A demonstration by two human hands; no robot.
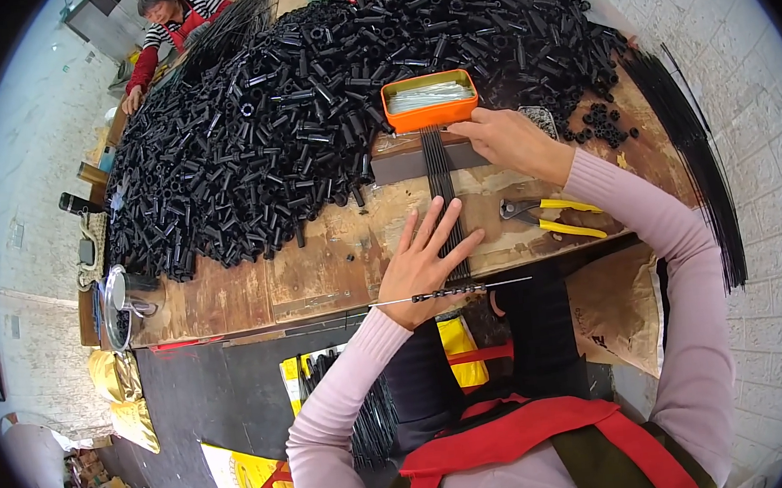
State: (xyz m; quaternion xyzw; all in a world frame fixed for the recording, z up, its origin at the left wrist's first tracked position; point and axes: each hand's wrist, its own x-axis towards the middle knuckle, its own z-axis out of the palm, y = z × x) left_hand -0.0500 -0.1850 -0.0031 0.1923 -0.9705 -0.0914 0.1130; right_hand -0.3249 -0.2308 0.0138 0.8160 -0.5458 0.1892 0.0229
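A row of thin black rods [441,176] lies side by side across the table, crossing a flat grey strip [400,166]. My left hand [423,269] rests flat on their near part with its fingers spread. A thin metal wire [506,281] runs crosswise by the rods' near ends at the table edge, next to my left wrist. Close to the far ends, my right hand [522,142] has its fingers drawn together beside the rods; whatever they pinch is hidden. Just beyond those ends sits an orange tin [433,117] with silvery wire pieces [429,96] inside.
Yellow-handled pliers [551,217] lie right of the rods. A large heap of black plastic tubes [304,103] covers the table's far and left parts. Long black rods [700,161] stand along the right edge. Across the heap, another person [177,26] works. A round mirror [116,291] stands left.
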